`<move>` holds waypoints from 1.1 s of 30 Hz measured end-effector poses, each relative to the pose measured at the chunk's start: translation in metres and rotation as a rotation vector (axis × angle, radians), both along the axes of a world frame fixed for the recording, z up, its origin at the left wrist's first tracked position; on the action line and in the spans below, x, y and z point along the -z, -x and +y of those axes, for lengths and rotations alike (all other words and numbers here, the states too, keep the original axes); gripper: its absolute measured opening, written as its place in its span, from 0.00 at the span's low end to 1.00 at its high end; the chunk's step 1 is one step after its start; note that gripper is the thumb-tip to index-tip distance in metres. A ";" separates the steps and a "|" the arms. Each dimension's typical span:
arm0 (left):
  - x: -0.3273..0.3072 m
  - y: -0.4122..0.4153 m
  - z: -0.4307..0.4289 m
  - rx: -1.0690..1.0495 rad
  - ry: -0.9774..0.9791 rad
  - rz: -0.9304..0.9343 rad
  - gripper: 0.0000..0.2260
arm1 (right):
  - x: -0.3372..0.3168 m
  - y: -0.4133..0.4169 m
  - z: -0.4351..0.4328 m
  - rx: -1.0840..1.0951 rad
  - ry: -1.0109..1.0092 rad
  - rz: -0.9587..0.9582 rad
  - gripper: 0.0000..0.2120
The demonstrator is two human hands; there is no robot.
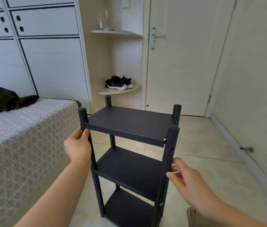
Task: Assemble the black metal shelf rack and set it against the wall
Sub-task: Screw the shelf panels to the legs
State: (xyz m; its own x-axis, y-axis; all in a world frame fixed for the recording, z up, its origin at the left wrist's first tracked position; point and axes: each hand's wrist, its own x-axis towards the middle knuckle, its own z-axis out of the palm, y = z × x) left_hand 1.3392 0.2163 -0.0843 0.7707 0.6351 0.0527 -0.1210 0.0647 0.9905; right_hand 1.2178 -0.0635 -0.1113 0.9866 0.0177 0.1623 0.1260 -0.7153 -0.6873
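The black shelf rack [129,126] stands upright between the hands, left hand [77,145] gripping its near-left post [83,119] high, right hand [190,177] loose-fingered beside the near-right post [170,145], lower.

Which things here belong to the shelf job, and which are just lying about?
Job: black shelf rack; left hand gripping its front-left post; right hand at its front-right post.
Lying about: sneakers on the low corner shelf; dark garment on the bed; bottle on the upper corner shelf.
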 end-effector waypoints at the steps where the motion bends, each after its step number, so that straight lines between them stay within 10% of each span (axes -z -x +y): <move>1: -0.002 -0.001 -0.003 0.006 0.018 -0.012 0.16 | 0.000 0.000 0.000 -0.002 -0.002 -0.001 0.08; 9: -0.002 0.022 -0.029 0.189 -0.211 0.128 0.31 | -0.003 0.000 0.004 -0.014 -0.065 0.000 0.10; 17: -0.011 0.070 -0.088 0.829 0.294 0.104 0.16 | -0.006 0.003 0.005 0.004 -0.061 -0.002 0.09; 22: -0.001 0.083 -0.119 1.001 0.345 0.087 0.25 | -0.006 0.005 0.007 -0.011 -0.094 -0.006 0.08; 33: -0.002 0.079 -0.143 0.909 0.327 -0.035 0.37 | -0.010 0.009 0.003 -0.061 -0.039 -0.001 0.16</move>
